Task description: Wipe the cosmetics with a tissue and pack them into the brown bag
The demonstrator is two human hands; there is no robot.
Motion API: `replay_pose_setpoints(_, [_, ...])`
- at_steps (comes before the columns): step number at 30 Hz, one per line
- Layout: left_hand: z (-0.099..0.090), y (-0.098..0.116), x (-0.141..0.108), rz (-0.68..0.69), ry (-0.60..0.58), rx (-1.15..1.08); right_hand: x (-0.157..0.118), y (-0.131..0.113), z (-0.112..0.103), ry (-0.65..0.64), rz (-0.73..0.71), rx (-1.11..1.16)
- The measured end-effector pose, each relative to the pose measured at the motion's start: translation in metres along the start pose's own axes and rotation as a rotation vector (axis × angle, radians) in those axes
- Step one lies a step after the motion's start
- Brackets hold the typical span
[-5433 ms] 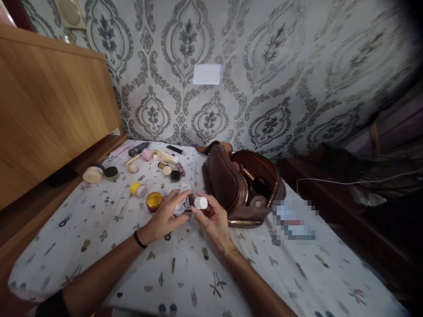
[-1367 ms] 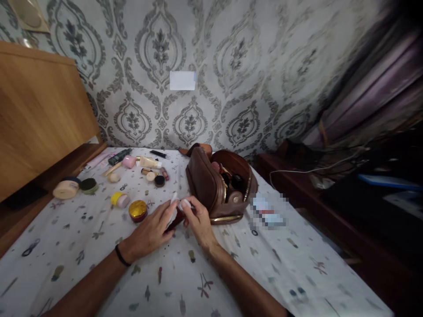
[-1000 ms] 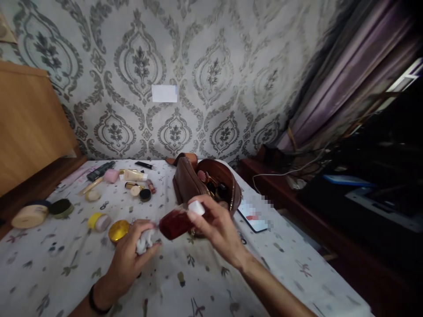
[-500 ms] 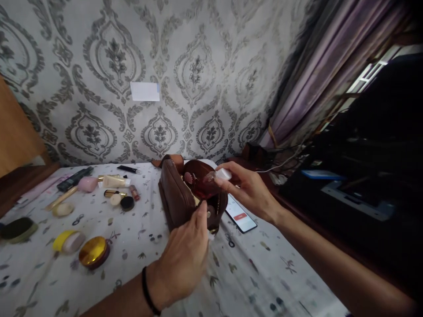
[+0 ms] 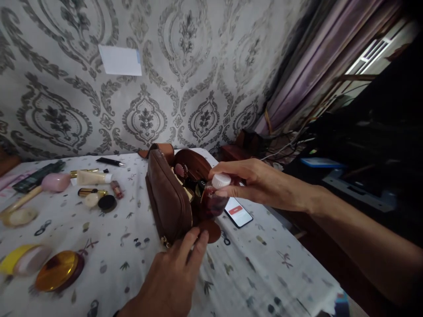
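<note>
My right hand [image 5: 244,178] is closed around the top of a bottle of dark red liquid [image 5: 213,202] with a white ribbed cap [image 5: 221,180]. The bottle stands upright at the right side of an unzipped brown leather bag [image 5: 168,193], in its opening. Several small items show inside the bag, among them a pink oval piece [image 5: 179,170]; most are shadowed. My left hand [image 5: 175,268] has its fingers stretched out and slightly apart. Their tips touch the bag's near end, beside a rounded brown flap [image 5: 211,232]. The left thumb is hidden.
Left of the bag lie a cream tube [image 5: 94,178], a pink-headed brush [image 5: 54,182], a black round lid [image 5: 107,203] and a gold-topped compact [image 5: 57,270]. A lit phone [image 5: 239,214] lies at the right, near the edge of the patterned tablecloth [image 5: 264,273].
My right hand has turned the bottle from tilted to upright and brought it lower. My left hand has moved down along the bag's near end, where the flap now lies outward. The view shifted right.
</note>
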State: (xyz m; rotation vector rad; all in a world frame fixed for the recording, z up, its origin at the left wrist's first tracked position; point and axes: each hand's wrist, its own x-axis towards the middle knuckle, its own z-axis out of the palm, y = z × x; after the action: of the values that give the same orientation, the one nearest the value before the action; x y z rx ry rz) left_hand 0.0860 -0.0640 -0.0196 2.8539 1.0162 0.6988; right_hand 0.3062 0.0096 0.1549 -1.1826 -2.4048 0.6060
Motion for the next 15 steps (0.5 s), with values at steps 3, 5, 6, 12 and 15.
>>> replay_pose_setpoints(3, [0.001,0.000,0.000,0.009,-0.006,0.062,0.001,0.003,0.004,-0.009,-0.032,-0.042])
replay_pose_setpoints(5, [-0.001,0.001,0.000,0.010,-0.039,0.088,0.002,0.007,0.009,-0.002,-0.061,-0.053])
replay_pose_setpoints(6, [-0.002,0.001,0.000,0.001,-0.064,0.095,0.003,0.009,0.012,-0.008,-0.074,-0.062])
replay_pose_setpoints(12, [-0.005,0.004,0.000,-0.029,-0.139,0.138,0.012,0.018,0.021,-0.211,-0.155,-0.249])
replay_pose_setpoints(15, [-0.002,0.003,-0.002,-0.015,-0.110,0.142,0.017,0.016,0.022,-0.307,-0.175,-0.359])
